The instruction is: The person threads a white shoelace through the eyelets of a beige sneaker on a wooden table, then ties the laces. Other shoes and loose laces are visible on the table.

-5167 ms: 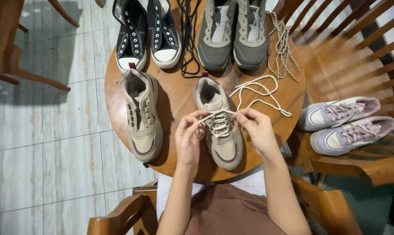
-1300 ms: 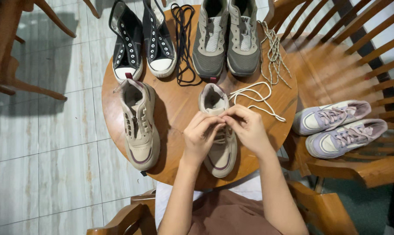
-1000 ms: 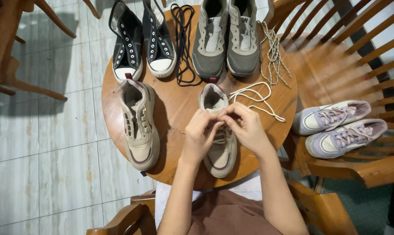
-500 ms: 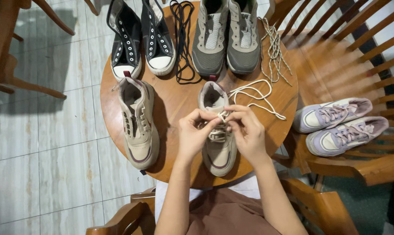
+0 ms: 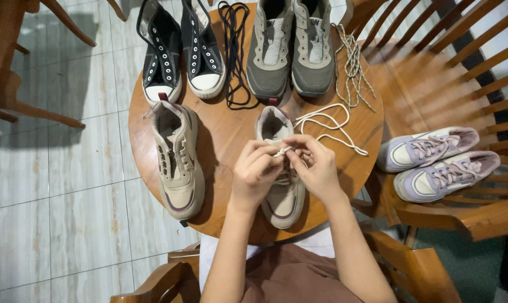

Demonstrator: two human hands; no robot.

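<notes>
I see both hands over the beige shoe (image 5: 283, 193) at the counter's (image 5: 226, 132) 6 o'clock edge. Left hand (image 5: 255, 175) and right hand (image 5: 315, 168) have their fingers clamped on the white lace (image 5: 284, 150) above the tongue. The lace's loose end (image 5: 327, 126) trails toward 2 o'clock. The matching shoe (image 5: 177, 160) lies at 9 o'clock, well apart.

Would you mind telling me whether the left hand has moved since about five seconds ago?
Yes. The left hand has shifted up the beige shoe toward the right hand, meeting it over the cream lace.
</notes>
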